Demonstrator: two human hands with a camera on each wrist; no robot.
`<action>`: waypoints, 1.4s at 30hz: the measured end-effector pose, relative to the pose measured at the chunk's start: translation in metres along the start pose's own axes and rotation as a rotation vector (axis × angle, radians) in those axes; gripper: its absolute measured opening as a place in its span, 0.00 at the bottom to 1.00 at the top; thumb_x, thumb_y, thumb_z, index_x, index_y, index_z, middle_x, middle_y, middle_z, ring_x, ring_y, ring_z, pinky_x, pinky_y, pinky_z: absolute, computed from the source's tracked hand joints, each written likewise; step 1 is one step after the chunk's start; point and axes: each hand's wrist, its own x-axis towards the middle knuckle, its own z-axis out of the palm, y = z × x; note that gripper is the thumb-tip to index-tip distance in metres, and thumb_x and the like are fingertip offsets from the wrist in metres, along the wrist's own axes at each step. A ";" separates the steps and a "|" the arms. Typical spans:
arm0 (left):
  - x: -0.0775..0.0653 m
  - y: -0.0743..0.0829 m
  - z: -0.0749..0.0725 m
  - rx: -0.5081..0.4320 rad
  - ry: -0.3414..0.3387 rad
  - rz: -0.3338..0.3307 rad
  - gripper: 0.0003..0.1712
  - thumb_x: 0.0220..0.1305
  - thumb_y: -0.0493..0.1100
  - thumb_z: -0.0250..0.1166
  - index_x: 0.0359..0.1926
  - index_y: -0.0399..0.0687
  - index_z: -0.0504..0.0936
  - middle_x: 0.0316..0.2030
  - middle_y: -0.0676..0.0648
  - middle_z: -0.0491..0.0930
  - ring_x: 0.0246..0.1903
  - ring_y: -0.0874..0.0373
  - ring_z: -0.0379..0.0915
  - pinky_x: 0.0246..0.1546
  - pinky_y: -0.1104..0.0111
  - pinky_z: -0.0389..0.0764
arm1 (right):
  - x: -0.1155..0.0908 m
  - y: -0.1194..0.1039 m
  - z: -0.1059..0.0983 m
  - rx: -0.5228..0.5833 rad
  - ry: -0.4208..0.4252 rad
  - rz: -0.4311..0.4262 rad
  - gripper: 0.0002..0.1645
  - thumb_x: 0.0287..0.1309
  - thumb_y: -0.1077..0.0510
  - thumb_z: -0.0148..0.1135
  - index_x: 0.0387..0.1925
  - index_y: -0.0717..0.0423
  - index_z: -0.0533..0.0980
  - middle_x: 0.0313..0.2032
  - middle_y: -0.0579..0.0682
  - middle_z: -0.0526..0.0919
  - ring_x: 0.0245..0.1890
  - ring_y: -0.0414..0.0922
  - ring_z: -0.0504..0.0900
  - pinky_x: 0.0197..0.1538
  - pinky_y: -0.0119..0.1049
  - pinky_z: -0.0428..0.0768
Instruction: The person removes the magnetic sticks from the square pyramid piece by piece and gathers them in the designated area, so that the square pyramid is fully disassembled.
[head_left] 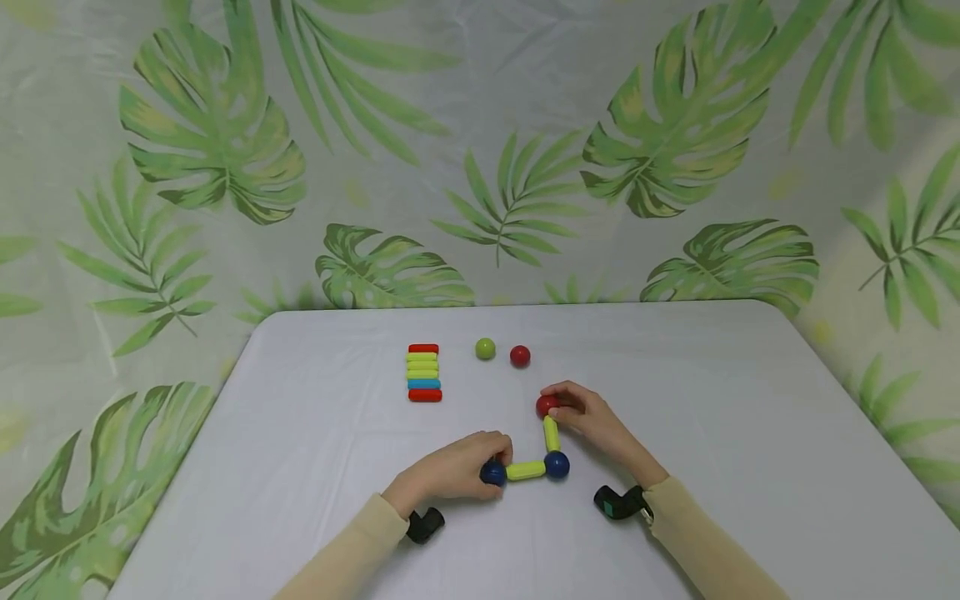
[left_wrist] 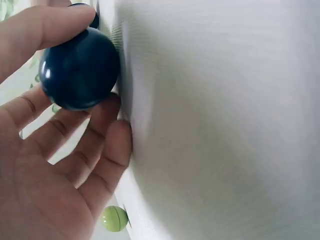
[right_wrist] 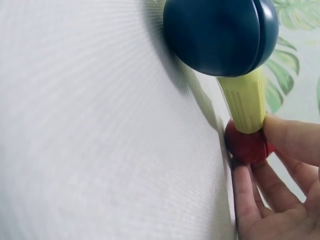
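Observation:
My left hand [head_left: 468,467] grips a dark blue ball [left_wrist: 80,70] between thumb and fingers, low over the white table. From that ball a yellow rod [head_left: 526,471] leads to a second dark blue ball [head_left: 557,465] at the corner of an L shape. Another yellow rod [head_left: 551,434] runs from the corner ball away from me to a red ball [right_wrist: 247,142]. Thumb and fingers of my right hand [head_left: 592,417] hold this red ball, the thumb lying by the rod's end in the right wrist view.
Beyond my left hand lies a column of short rods [head_left: 423,375], red, yellow and blue. A green ball [head_left: 485,348] and a loose red ball [head_left: 520,357] sit near the far side of the white table [head_left: 322,375]. A leaf-patterned cloth [head_left: 525,100] hangs behind.

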 end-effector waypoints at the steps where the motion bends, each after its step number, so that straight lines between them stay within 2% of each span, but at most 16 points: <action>1: 0.001 -0.001 0.001 0.006 0.004 0.005 0.16 0.54 0.41 0.71 0.39 0.53 0.72 0.35 0.60 0.70 0.38 0.65 0.65 0.41 0.76 0.71 | 0.000 0.001 0.000 0.001 0.000 -0.002 0.19 0.64 0.67 0.56 0.56 0.69 0.71 0.54 0.64 0.74 0.52 0.56 0.74 0.54 0.43 0.75; 4: 0.002 -0.004 0.001 -0.003 0.006 0.007 0.13 0.55 0.39 0.69 0.39 0.53 0.75 0.36 0.59 0.70 0.38 0.65 0.66 0.42 0.76 0.72 | 0.002 0.006 0.000 0.004 -0.001 -0.015 0.19 0.64 0.67 0.56 0.55 0.69 0.71 0.53 0.64 0.74 0.52 0.57 0.74 0.54 0.45 0.75; 6: 0.003 -0.008 -0.002 -0.037 0.036 -0.013 0.13 0.56 0.38 0.68 0.41 0.53 0.76 0.38 0.59 0.71 0.40 0.64 0.67 0.44 0.75 0.72 | 0.004 0.013 0.001 0.007 0.002 -0.015 0.19 0.64 0.66 0.56 0.56 0.67 0.71 0.54 0.64 0.75 0.52 0.57 0.74 0.55 0.47 0.74; 8: 0.006 -0.012 -0.007 -0.100 0.112 -0.065 0.13 0.59 0.38 0.67 0.44 0.51 0.76 0.41 0.57 0.73 0.40 0.62 0.69 0.43 0.72 0.74 | 0.007 0.022 0.002 -0.003 0.010 -0.012 0.19 0.64 0.65 0.57 0.56 0.65 0.72 0.54 0.62 0.75 0.53 0.56 0.74 0.55 0.47 0.74; 12: 0.021 -0.025 -0.023 -0.214 0.366 -0.203 0.15 0.59 0.37 0.68 0.47 0.46 0.76 0.45 0.51 0.77 0.40 0.57 0.72 0.40 0.68 0.77 | 0.012 0.035 0.002 -0.008 0.024 -0.008 0.18 0.65 0.62 0.58 0.56 0.61 0.73 0.54 0.59 0.76 0.52 0.53 0.74 0.55 0.44 0.74; 15: 0.040 -0.036 -0.032 -0.231 0.513 -0.288 0.16 0.58 0.36 0.69 0.48 0.43 0.77 0.46 0.45 0.75 0.41 0.53 0.73 0.42 0.65 0.78 | 0.008 0.027 0.000 0.004 0.019 -0.009 0.18 0.64 0.63 0.58 0.55 0.63 0.72 0.54 0.60 0.75 0.52 0.54 0.74 0.55 0.44 0.74; 18: 0.060 -0.045 -0.037 -0.221 0.586 -0.355 0.17 0.57 0.35 0.70 0.47 0.41 0.78 0.44 0.43 0.73 0.42 0.51 0.73 0.45 0.63 0.78 | 0.004 0.012 0.001 0.009 0.012 0.001 0.18 0.64 0.65 0.57 0.55 0.66 0.72 0.54 0.62 0.75 0.52 0.55 0.74 0.55 0.45 0.74; 20: 0.071 -0.049 -0.037 -0.223 0.614 -0.389 0.17 0.55 0.34 0.71 0.46 0.40 0.77 0.42 0.42 0.73 0.42 0.50 0.73 0.45 0.62 0.77 | 0.001 0.002 0.001 0.010 0.008 0.011 0.19 0.64 0.66 0.56 0.55 0.68 0.71 0.54 0.63 0.74 0.52 0.56 0.74 0.55 0.47 0.74; 22: 0.080 -0.053 -0.037 -0.227 0.628 -0.410 0.18 0.55 0.34 0.71 0.46 0.39 0.76 0.42 0.42 0.73 0.41 0.50 0.72 0.45 0.62 0.77 | 0.001 0.002 0.001 0.011 0.008 0.014 0.19 0.64 0.66 0.56 0.55 0.67 0.71 0.54 0.63 0.75 0.52 0.56 0.74 0.55 0.47 0.74; 26: 0.089 -0.057 -0.036 -0.244 0.623 -0.426 0.18 0.55 0.34 0.71 0.46 0.39 0.75 0.42 0.42 0.73 0.41 0.50 0.70 0.46 0.62 0.76 | 0.000 0.002 0.001 0.014 0.011 0.020 0.19 0.64 0.66 0.56 0.56 0.67 0.71 0.54 0.63 0.74 0.53 0.56 0.74 0.56 0.47 0.73; 29: 0.090 -0.058 -0.035 -0.245 0.616 -0.423 0.19 0.56 0.34 0.70 0.47 0.39 0.75 0.43 0.42 0.72 0.42 0.50 0.70 0.47 0.62 0.76 | 0.000 0.001 0.001 0.015 0.012 0.023 0.19 0.64 0.66 0.56 0.56 0.67 0.71 0.54 0.63 0.74 0.53 0.56 0.74 0.56 0.47 0.73; 33: 0.081 -0.054 -0.035 -0.222 0.639 -0.399 0.20 0.56 0.35 0.70 0.48 0.40 0.74 0.45 0.42 0.70 0.44 0.49 0.69 0.48 0.62 0.75 | 0.000 0.000 0.002 0.012 0.013 0.024 0.19 0.64 0.66 0.56 0.56 0.68 0.71 0.54 0.63 0.74 0.53 0.56 0.74 0.56 0.48 0.74; 36: 0.067 -0.043 -0.033 -0.189 0.615 -0.328 0.17 0.57 0.36 0.69 0.46 0.41 0.74 0.44 0.44 0.69 0.44 0.50 0.69 0.48 0.62 0.75 | 0.000 -0.001 0.002 0.010 0.012 0.022 0.19 0.64 0.66 0.56 0.56 0.68 0.71 0.54 0.64 0.74 0.53 0.56 0.74 0.55 0.47 0.74; 38: 0.054 -0.032 -0.029 -0.182 0.514 -0.229 0.14 0.59 0.36 0.68 0.44 0.42 0.75 0.42 0.45 0.71 0.44 0.50 0.70 0.46 0.63 0.75 | 0.001 0.000 0.002 0.006 0.010 0.018 0.19 0.64 0.66 0.56 0.56 0.68 0.71 0.54 0.64 0.74 0.52 0.56 0.74 0.55 0.45 0.74; 42: 0.033 -0.008 -0.012 -0.167 0.158 -0.044 0.14 0.60 0.38 0.68 0.46 0.47 0.76 0.40 0.50 0.74 0.42 0.57 0.71 0.44 0.70 0.75 | 0.004 0.008 0.001 -0.004 0.016 -0.005 0.18 0.64 0.67 0.56 0.55 0.68 0.71 0.54 0.64 0.75 0.52 0.56 0.75 0.54 0.46 0.75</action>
